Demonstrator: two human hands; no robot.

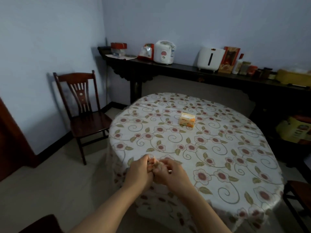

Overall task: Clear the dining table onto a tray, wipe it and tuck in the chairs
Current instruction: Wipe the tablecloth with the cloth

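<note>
- Two hands, left hand and right hand, meet at the near left edge of the tabletop, both curled round a small crumpled wad, apparently tissue or cloth.
- Risk: wiping with so small a wad could drag and ruck the loose floral cloth, or nudge the tissue pack lying towards the far edge.
- One chair stands well apart at the left, not yet tucked in.
- The room is dim; a sideboard against the far wall carries appliances. No tray shows.
</note>
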